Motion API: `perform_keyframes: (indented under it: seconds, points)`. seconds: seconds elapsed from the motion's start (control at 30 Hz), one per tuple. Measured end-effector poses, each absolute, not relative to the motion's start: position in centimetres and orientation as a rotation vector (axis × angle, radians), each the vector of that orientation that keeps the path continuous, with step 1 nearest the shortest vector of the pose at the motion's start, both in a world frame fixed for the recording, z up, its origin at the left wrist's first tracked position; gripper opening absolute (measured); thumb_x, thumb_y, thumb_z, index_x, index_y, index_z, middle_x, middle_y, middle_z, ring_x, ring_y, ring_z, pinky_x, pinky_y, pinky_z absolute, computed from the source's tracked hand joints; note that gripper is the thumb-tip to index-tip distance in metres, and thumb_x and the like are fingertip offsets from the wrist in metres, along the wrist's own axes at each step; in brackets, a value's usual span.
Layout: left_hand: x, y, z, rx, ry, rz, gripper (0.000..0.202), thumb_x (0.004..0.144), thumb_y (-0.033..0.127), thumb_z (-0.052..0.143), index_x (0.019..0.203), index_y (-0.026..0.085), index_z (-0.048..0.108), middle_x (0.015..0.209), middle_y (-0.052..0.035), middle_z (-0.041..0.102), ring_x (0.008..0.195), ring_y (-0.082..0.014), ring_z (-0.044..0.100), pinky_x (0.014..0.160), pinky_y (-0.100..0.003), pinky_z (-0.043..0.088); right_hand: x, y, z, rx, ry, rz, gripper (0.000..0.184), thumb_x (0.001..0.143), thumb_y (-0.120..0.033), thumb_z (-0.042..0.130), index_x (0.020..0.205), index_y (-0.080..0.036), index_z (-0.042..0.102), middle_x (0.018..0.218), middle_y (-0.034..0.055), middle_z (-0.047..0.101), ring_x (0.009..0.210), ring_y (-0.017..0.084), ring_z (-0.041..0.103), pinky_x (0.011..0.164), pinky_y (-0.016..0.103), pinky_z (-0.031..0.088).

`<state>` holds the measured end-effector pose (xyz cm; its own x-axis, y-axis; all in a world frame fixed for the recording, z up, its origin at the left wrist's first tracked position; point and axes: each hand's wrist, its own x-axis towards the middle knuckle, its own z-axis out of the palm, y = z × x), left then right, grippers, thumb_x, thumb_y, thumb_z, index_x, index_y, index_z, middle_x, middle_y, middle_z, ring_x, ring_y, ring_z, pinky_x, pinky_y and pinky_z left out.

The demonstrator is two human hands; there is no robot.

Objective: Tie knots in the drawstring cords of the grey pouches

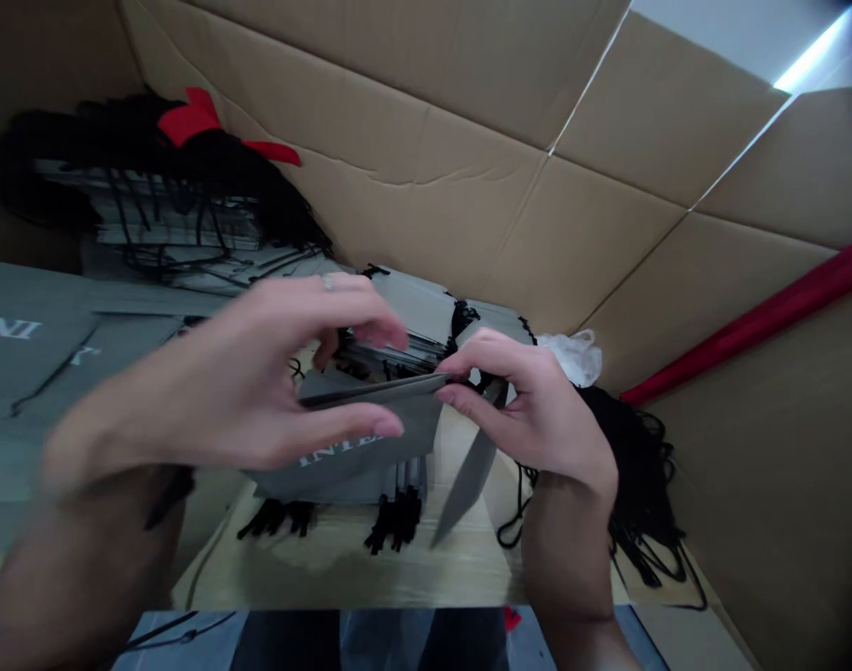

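A grey paper bag (370,447) with white lettering lies in front of me, its upper edge raised. My right hand (530,401) pinches that edge at the bag's right corner between thumb and fingers. A narrow grey flap (472,475) hangs below this hand. Over the bag's left part hovers my left hand (286,373), thumb and fingers spread, with nothing between them. Black cord ends (394,517) stick out beneath the bag toward me. Whether the left thumb touches the bag, I cannot tell.
Stacks of grey bags with black cords (181,214) stand at the back left, red strips (192,121) on top. More bags (412,308) lie behind my hands. Black cords (642,475) heap at the right, near clear plastic (576,354). Cardboard walls (412,121) enclose the table (314,578).
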<state>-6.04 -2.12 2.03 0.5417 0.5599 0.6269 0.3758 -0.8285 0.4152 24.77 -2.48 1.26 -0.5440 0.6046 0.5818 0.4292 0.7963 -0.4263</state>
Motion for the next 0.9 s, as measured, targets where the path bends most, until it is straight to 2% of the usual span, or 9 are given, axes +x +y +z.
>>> perform_keyframes:
  seconds: [0.03, 0.07, 0.13, 0.2, 0.37, 0.47, 0.63, 0.8, 0.9]
  points:
    - [-5.1, -1.7, 2.0, 2.585, 0.766, 1.055, 0.039, 0.098, 0.057, 0.093, 0.121, 0.026, 0.083, 0.12, -0.0046, 0.084, 0.099, -0.0205, 0.078, 0.079, -0.024, 0.059, 24.6, -2.7, 1.2, -0.741, -2.204, 0.277, 0.005, 0.109, -0.016, 0.083, 0.11, -0.02, 0.084, 0.1, 0.0027, 0.084, 0.092, 0.017, 0.075, 0.08, 0.03, 0.059]
    - [-4.3, -1.2, 1.9, 2.595, 0.719, 0.962, 0.03, 0.104, 0.047, 0.086, 0.125, 0.026, 0.082, 0.116, -0.0033, 0.085, 0.095, -0.0186, 0.077, 0.077, -0.024, 0.057, 24.5, -2.8, 1.2, -0.73, -2.187, 0.264, 0.005, 0.109, -0.017, 0.083, 0.112, -0.021, 0.085, 0.101, 0.0027, 0.084, 0.092, 0.017, 0.075, 0.083, 0.031, 0.06]
    - [-3.5, -0.4, 1.6, 2.609, 0.663, 0.828, 0.018, 0.112, 0.028, 0.068, 0.123, 0.024, 0.082, 0.095, 0.0008, 0.082, 0.074, -0.0137, 0.069, 0.069, -0.023, 0.05, 24.4, -3.1, 1.2, -0.754, -2.156, 0.254, 0.008, 0.109, -0.02, 0.086, 0.116, -0.023, 0.086, 0.103, 0.0024, 0.086, 0.093, 0.018, 0.077, 0.083, 0.032, 0.062]
    - [-3.3, 0.0, 1.3, 2.632, 0.671, 0.817, 0.025, 0.112, 0.019, 0.058, 0.113, 0.022, 0.083, 0.075, 0.004, 0.072, 0.059, -0.0116, 0.055, 0.06, -0.025, 0.041, 24.4, -3.5, 1.3, -0.804, -2.13, 0.242, 0.01, 0.106, -0.023, 0.092, 0.113, -0.025, 0.085, 0.102, 0.0005, 0.087, 0.089, 0.018, 0.078, 0.079, 0.031, 0.061]
    - [-2.6, -0.8, 1.2, 2.578, 0.759, 0.878, 0.017, 0.096, 0.017, 0.063, 0.1, 0.021, 0.079, 0.079, 0.0003, 0.074, 0.065, -0.0148, 0.062, 0.055, -0.027, 0.039, 23.5, -3.8, 0.8, -0.821, -1.953, 0.256, 0.023, 0.096, -0.032, 0.105, 0.096, -0.027, 0.082, 0.089, -0.0026, 0.086, 0.075, 0.016, 0.077, 0.063, 0.027, 0.057]
    - [-1.7, -1.4, 1.1, 2.451, 0.644, 0.959, 0.007, 0.104, 0.023, 0.07, 0.105, 0.022, 0.076, 0.087, 0.0004, 0.081, 0.071, -0.0144, 0.07, 0.059, -0.024, 0.048, 22.8, -3.8, 0.3, -0.763, -1.884, 0.291, 0.03, 0.091, -0.038, 0.109, 0.1, -0.028, 0.082, 0.084, -0.0038, 0.085, 0.068, 0.016, 0.077, 0.061, 0.026, 0.061]
    - [-1.4, -1.4, 0.8, 2.442, 0.608, 1.21, 0.015, 0.113, 0.017, 0.065, 0.111, 0.021, 0.08, 0.085, 0.004, 0.082, 0.065, -0.0081, 0.068, 0.058, -0.019, 0.048, 22.8, -4.0, 0.4, -0.722, -1.864, 0.233, 0.019, 0.097, -0.028, 0.103, 0.096, -0.028, 0.084, 0.087, -0.0025, 0.086, 0.071, 0.016, 0.078, 0.066, 0.029, 0.065]
    - [-1.5, -1.7, 0.6, 2.586, 0.588, 1.4, 0.021, 0.111, 0.011, 0.067, 0.115, 0.022, 0.085, 0.093, 0.0024, 0.089, 0.074, -0.011, 0.079, 0.067, -0.02, 0.053, 22.8, -4.2, 0.5, -0.692, -1.857, 0.279, 0.036, 0.092, -0.022, 0.106, 0.12, -0.03, 0.086, 0.102, -0.0007, 0.087, 0.082, 0.018, 0.077, 0.073, 0.032, 0.067]
    - [-1.3, -2.1, 0.6, 2.59, 0.636, 1.361, 0.019, 0.116, 0.018, 0.067, 0.12, 0.024, 0.084, 0.099, 0.0013, 0.09, 0.08, -0.0132, 0.082, 0.07, -0.023, 0.056, 22.6, -4.3, 0.4, -0.722, -1.867, 0.201, 0.015, 0.102, -0.022, 0.095, 0.112, -0.03, 0.086, 0.098, -0.0004, 0.085, 0.076, 0.016, 0.072, 0.069, 0.032, 0.064]
